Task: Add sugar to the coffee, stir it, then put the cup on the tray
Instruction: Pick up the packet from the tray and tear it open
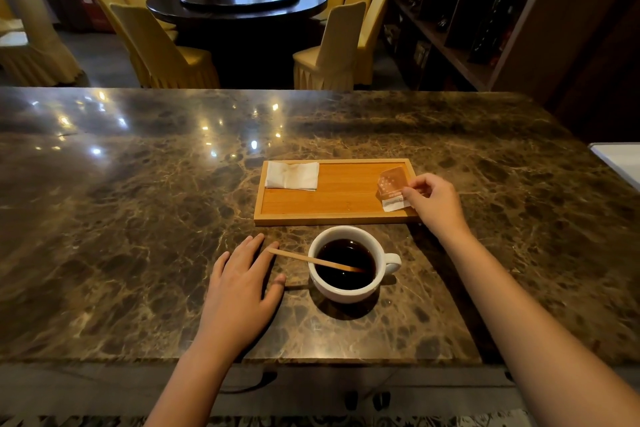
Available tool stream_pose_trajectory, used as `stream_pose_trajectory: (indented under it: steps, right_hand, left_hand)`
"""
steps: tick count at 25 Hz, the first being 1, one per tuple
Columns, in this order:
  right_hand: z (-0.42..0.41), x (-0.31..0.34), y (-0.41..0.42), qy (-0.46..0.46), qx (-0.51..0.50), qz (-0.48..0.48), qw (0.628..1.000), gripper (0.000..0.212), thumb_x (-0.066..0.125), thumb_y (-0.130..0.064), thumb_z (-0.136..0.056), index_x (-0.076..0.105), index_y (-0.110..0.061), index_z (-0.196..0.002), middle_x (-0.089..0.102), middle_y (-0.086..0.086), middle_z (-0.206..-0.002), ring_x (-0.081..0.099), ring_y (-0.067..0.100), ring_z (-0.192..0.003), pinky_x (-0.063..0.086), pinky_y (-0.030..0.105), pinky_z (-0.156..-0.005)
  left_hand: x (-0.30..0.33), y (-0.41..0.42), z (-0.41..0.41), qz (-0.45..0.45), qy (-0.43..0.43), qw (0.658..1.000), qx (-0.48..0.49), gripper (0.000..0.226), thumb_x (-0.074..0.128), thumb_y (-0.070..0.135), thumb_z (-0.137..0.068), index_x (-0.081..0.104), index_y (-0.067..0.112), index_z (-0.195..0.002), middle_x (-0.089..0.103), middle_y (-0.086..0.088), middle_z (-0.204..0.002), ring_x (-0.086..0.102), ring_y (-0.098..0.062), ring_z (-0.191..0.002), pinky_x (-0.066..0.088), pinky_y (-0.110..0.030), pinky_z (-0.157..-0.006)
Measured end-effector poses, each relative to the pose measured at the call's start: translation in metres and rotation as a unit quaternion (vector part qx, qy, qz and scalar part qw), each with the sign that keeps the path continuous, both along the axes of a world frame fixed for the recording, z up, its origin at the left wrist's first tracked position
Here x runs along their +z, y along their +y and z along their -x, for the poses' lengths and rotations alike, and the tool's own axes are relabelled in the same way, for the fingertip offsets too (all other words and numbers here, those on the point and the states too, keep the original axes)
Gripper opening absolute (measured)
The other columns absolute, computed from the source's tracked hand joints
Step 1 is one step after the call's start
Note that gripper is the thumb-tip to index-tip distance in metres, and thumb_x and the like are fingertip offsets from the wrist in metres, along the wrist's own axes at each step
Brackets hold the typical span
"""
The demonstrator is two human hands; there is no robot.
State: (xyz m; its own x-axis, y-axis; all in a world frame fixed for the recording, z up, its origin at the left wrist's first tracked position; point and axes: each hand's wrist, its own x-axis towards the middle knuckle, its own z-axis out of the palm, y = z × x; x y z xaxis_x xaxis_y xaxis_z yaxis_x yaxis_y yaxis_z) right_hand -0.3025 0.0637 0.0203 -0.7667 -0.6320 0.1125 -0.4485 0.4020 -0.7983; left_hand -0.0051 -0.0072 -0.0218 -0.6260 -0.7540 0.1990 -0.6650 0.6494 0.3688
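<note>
Here the right hand (pixel 437 203) is pinching a sugar packet (pixel 394 188) at the right end of the wooden tray (pixel 332 213), right of frame centre; the light, crinkly packet is best taken by a corner. The left hand (pixel 239 282) is lying flat on the counter (pixel 138 218), fingers spread, holding nothing. Just below the tray, the white cup (pixel 349 263) is sitting full of coffee, a stir stick (pixel 313 260) leaning in it; likely heavy, smooth and spillable, it is best lifted level by the handle.

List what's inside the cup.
The white cup holds dark coffee and a wooden stir stick leaning over its left rim. The stick's submerged tip and the cup bottom are hidden.
</note>
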Motion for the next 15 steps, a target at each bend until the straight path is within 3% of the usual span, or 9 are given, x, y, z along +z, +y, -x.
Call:
stream_pose_trajectory:
  steps: [4,8,11,15]
  right_hand:
    - [0.002,0.008,0.016,-0.088,-0.016,0.064,0.994,0.005,0.051,-0.013,-0.094,0.055,-0.012,-0.095,0.067,0.010,-0.082,0.063,0.015,-0.057,0.052,0.027,-0.053]
    - [-0.004,0.021,0.034,-0.211,-0.026,0.161,0.964,0.013,0.054,-0.006,-0.091,0.060,-0.018,-0.093,0.070,0.008,-0.080,0.065,0.011,-0.059,0.054,0.019,-0.053]
    - [-0.018,0.029,0.042,-0.319,-0.004,0.235,0.918,0.013,0.060,-0.002,-0.086,0.065,-0.014,-0.088,0.071,0.005,-0.070,0.065,0.009,-0.056,0.056,0.017,-0.054]
    - [-0.037,0.043,0.048,-0.341,0.046,0.271,0.899,0.016,0.060,-0.001,-0.085,0.068,-0.015,-0.081,0.067,0.006,-0.069,0.062,0.006,-0.051,0.053,0.015,-0.050]
  left_hand:
    - [0.001,0.000,0.001,0.000,-0.001,1.000,-0.002,0.051,0.043,0.041,-0.089,0.031,0.028,-0.138,0.029,-0.002,-0.151,0.018,-0.015,-0.140,0.010,-0.041,-0.114]
    - [0.002,0.001,0.000,0.001,-0.001,1.000,-0.002,0.051,0.044,0.040,-0.089,0.033,0.027,-0.137,0.030,-0.002,-0.150,0.020,-0.015,-0.139,0.011,-0.042,-0.115]
    - [0.002,0.001,0.000,-0.002,-0.004,1.000,-0.002,0.051,0.044,0.040,-0.089,0.033,0.027,-0.138,0.029,-0.002,-0.151,0.019,-0.015,-0.140,0.011,-0.042,-0.115]
    - [0.002,0.001,0.000,-0.003,-0.006,1.000,-0.003,0.052,0.044,0.041,-0.089,0.032,0.027,-0.138,0.028,-0.002,-0.151,0.018,-0.015,-0.140,0.011,-0.042,-0.115]
